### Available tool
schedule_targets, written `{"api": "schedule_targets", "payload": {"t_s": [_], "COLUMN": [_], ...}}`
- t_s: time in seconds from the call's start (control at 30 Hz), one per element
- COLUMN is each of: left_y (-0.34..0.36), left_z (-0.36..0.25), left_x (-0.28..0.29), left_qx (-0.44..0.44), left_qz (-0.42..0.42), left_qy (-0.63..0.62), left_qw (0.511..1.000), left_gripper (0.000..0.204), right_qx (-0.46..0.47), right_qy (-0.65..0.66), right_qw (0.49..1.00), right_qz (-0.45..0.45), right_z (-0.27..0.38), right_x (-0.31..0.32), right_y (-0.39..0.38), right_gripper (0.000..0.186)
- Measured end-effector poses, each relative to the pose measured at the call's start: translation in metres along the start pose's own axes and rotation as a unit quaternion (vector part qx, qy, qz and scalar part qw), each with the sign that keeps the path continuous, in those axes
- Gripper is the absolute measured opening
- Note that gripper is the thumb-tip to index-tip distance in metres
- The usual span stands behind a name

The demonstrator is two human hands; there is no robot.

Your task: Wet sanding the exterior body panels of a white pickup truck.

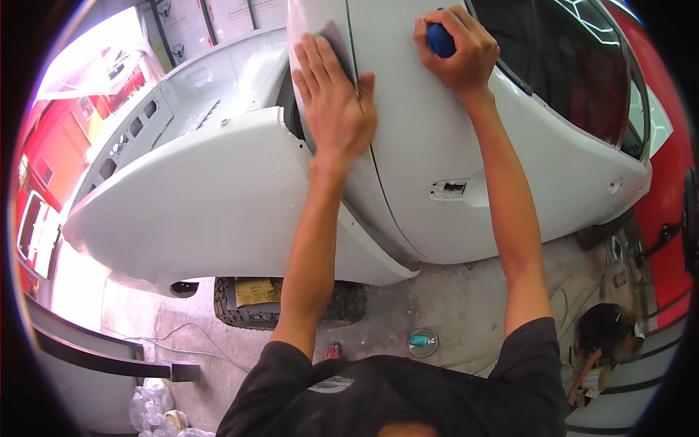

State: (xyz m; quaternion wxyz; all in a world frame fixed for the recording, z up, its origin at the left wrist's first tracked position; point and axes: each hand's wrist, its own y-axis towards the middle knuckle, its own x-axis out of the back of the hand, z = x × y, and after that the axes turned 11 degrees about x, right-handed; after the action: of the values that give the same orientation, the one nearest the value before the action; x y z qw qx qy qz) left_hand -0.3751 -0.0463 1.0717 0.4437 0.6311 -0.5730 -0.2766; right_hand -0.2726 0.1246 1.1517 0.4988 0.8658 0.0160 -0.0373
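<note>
My left hand [331,98] lies flat against the white cab panel beside the door seam, fingers stretched out. A thin grey sheet that looks like sandpaper [337,45] is pressed under it and sticks out between index finger and thumb. Farther right, my right hand [466,54] is closed round a blue sponge [440,41], close to the white door [415,131] below the dark window. Part of the sponge is hidden in the fist. The door has an open handle recess [453,189]. Both arms reach up across the truck's side.
Left of the cab is the white truck bed side [204,197]. Below it a tyre [342,304] carries a yellow-brown packet [257,292]. On the concrete floor stands a round bowl [424,342] with something turquoise inside. Cables [196,353] cross the floor. A person [604,335] crouches at the lower right.
</note>
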Motion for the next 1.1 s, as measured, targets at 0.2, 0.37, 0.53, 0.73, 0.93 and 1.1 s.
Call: {"api": "schedule_targets", "payload": {"t_s": [0.2, 0.37, 0.53, 0.73, 0.93, 1.1], "left_y": [0.074, 0.006, 0.052, 0.04, 0.073, 0.049], "left_z": [-0.005, -0.009, -0.009, -0.014, -0.008, -0.003], "left_x": [0.019, -0.005, 0.004, -0.009, 0.0, 0.0], "left_qx": [0.01, -0.044, -0.082, -0.015, -0.026, -0.009], "left_qz": [0.034, -0.005, -0.004, -0.025, -0.04, -0.029], "left_qy": [-0.068, 0.094, 0.113, 0.073, 0.021, 0.017], "left_qw": [0.997, 0.995, 0.99, 0.997, 0.999, 0.999], "left_gripper": [0.077, 0.084, 0.085, 0.081, 0.077, 0.077], "right_qx": [0.025, 0.036, 0.011, 0.001, 0.008, 0.013], "right_qy": [-0.004, -0.02, -0.013, -0.01, 0.002, 0.001], "right_qw": [0.999, 0.999, 0.999, 1.0, 0.999, 0.999], "right_qz": [-0.035, -0.035, -0.033, -0.025, -0.032, -0.038], "right_z": [0.003, -0.004, -0.002, 0.0, 0.004, 0.001], "right_x": [-0.002, 0.001, -0.005, -0.004, -0.002, -0.008], "right_y": [0.009, 0.006, 0.0, -0.001, 0.004, 0.0], "right_gripper": [0.014, 0.013, 0.014, 0.014, 0.015, 0.014]}}
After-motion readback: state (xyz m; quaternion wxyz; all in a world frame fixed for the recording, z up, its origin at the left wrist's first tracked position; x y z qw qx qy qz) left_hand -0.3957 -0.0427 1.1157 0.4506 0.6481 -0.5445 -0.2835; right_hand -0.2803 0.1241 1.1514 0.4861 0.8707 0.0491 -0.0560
